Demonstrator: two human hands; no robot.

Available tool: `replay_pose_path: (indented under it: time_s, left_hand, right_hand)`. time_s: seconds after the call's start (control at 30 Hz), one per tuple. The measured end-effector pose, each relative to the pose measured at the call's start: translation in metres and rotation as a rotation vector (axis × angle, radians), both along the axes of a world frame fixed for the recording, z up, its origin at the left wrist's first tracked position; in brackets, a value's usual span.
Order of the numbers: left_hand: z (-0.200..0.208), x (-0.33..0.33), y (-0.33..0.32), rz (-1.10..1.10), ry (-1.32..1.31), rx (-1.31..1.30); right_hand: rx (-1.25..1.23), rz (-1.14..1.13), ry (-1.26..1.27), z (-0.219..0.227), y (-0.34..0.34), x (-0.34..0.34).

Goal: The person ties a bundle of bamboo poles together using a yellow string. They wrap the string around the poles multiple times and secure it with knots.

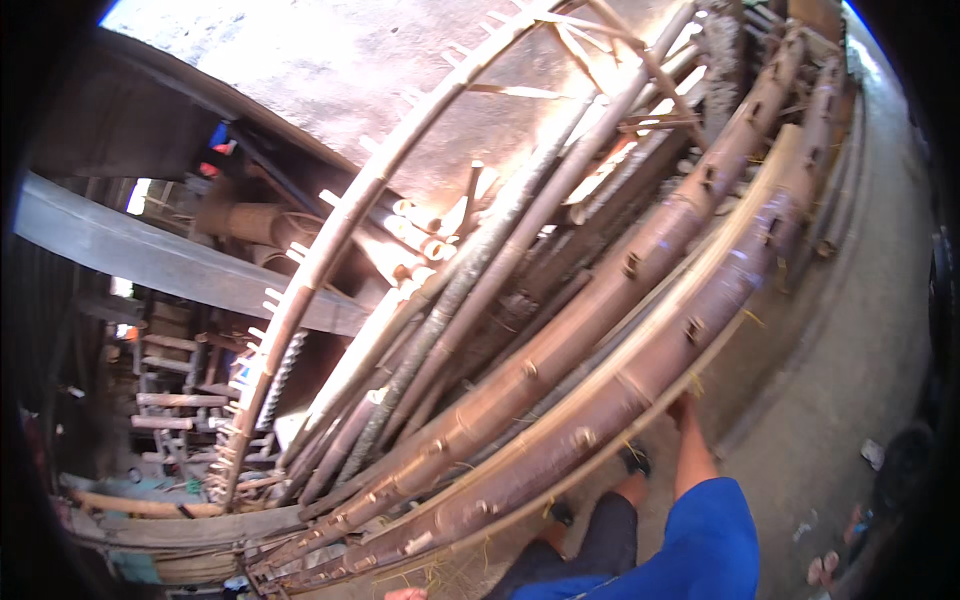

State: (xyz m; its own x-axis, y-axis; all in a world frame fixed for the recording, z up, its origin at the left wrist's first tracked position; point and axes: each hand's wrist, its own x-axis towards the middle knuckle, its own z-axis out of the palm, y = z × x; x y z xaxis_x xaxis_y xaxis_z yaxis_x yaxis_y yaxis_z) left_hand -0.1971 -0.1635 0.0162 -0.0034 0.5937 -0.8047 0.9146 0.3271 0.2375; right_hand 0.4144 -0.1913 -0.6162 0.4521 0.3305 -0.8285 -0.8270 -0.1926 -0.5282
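Note:
A long thin bamboo strip (590, 468) with yellow ties runs along the near side of a thick brown bamboo pole (640, 385), which has small holes cut along it. My right hand (684, 408) is closed at the strip's edge, its fingertips partly hidden there. Only a small part of my left hand (405, 594) shows, at the bottom edge below the strip; its fingers are cut off from view. A second holed bamboo pole (530, 368) lies just beyond the first, roughly parallel to it.
A curved bamboo pole with pegs (375, 175) leans against a pale wall (300, 60). Several more poles (480, 290) are stacked behind. A grey beam (180, 245) crosses the left side, above small wooden racks (180, 400). Concrete floor (800, 400) stretches along the right.

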Motion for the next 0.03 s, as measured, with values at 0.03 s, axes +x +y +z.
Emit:
replay_pose_path:
  time_s: [0.03]
  left_hand:
    - [0.0021, 0.0, 0.0032, 0.064, 0.14, -0.188]
  right_hand:
    - [0.036, 0.006, 0.045, 0.0164, -0.0043, -0.0124]
